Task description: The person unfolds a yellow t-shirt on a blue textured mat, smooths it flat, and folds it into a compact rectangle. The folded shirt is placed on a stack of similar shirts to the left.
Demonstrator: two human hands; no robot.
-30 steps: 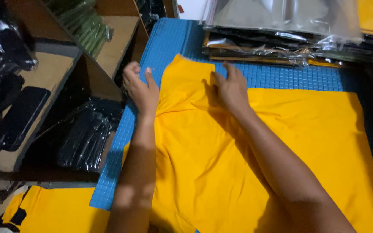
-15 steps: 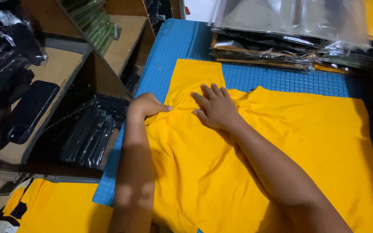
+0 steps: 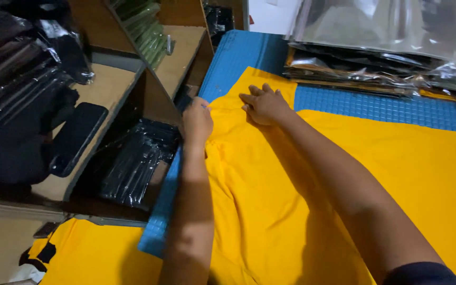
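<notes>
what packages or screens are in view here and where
Clear plastic bags: stacked flat at the top right, on the blue mat, shiny.
Black wrapped packs: lower shelf on the left, glossy.
Dark bagged bundles: far left, piled.
Black phone: on the wooden shelf, screen dark.

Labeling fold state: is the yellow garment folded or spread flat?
Partly folded: yellow garment lies spread on the blue mat, but its left edge is gathered under the left hand.

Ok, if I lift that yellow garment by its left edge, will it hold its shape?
Probably not: the yellow garment creases around the left hand, so it looks floppy. It likely drags on the blue mat rather than sliding. Light, apparently.
</notes>
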